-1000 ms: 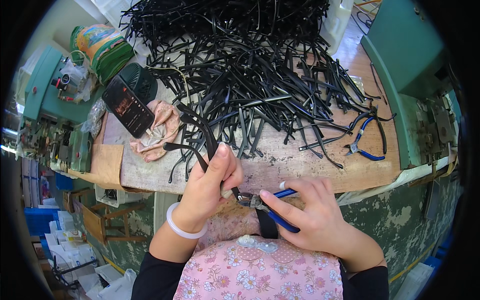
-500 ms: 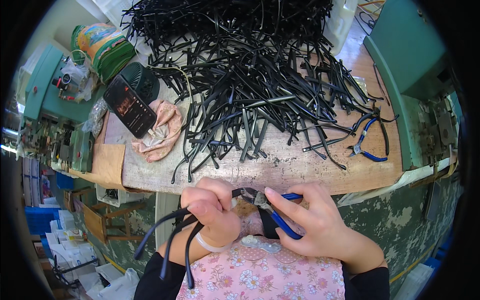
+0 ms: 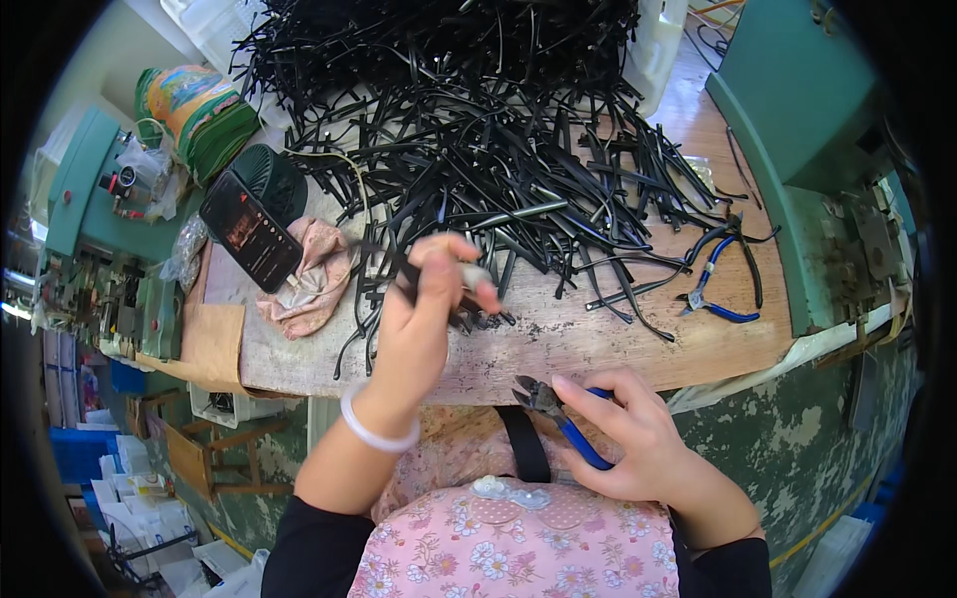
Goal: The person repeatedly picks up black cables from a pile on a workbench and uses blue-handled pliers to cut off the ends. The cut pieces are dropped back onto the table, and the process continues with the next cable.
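My left hand [image 3: 431, 299], smeared by motion, is over the near edge of a pile of black eyeglass temples [image 3: 478, 189]. Its fingers are curled around dark, blurred eyeglass temples [image 3: 407, 269], though how many cannot be made out. Lower on the right, my right hand [image 3: 638, 439] grips blue-handled cutting pliers [image 3: 558, 414] above my lap at the table's front edge. The plier jaws are parted and point up and left, with nothing between them.
A second pair of blue-handled pliers [image 3: 713, 289] lies on the right of the table [image 3: 638, 364], beside black-handled pliers [image 3: 753, 269]. On the left, a phone [image 3: 251, 231] leans against a dark green fan [image 3: 274, 179] next to pink cloth [image 3: 309, 289]. Green machines [image 3: 807, 120] flank the table.
From beside the pliers, my left hand has moved up and forward to the pile with dark temples. The pliers in my right hand have come away from the temple they were touching.
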`<state>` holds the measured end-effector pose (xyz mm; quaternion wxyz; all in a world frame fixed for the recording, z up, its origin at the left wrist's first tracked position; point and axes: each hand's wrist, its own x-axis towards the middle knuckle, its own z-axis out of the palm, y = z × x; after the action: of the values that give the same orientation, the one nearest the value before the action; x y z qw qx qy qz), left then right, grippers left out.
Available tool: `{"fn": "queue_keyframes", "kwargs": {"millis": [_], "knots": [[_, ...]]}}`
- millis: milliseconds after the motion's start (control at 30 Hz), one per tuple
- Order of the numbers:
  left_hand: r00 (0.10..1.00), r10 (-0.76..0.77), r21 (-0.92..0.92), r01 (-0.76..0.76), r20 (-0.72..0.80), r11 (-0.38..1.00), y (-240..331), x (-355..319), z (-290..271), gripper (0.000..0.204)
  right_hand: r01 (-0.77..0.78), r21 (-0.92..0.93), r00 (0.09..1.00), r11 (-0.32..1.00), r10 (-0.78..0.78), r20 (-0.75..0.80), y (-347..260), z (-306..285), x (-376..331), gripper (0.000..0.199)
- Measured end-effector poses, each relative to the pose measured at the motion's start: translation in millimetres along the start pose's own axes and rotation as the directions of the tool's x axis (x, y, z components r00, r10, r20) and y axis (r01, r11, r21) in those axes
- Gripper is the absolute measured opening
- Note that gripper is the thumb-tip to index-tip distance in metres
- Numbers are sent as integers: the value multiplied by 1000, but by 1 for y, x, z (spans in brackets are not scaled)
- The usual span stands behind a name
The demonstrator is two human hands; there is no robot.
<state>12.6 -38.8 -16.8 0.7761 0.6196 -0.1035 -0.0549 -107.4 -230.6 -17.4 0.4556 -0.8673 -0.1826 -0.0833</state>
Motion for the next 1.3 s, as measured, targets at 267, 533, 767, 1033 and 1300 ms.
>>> {"fn": "queue_keyframes", "kwargs": {"millis": [267,533,767,1033,1300], "knots": [[732,313,789,-604,605,-115,-13,79,-22,25,16,-10,1000,1000,-16,12,-3,-6,-4,65],[774,229,807,-577,590,-129,-20,68,-37,58,-11,14,1000,1000,10,26,6,-3,-2,64],[636,208,668,-712,744,-214,-21,94,-33,32,-25,83,998,996,20,63,8,-2,-5,67],[932,342,403,-360,118,842,-5,63,-23,15,-257,733,958,629,264,110,12,5,-18,86],[933,-301,27,302,198,953,25,-15,-14,45,48,-148,993,988,-32,110,1,0,7,66]]}}
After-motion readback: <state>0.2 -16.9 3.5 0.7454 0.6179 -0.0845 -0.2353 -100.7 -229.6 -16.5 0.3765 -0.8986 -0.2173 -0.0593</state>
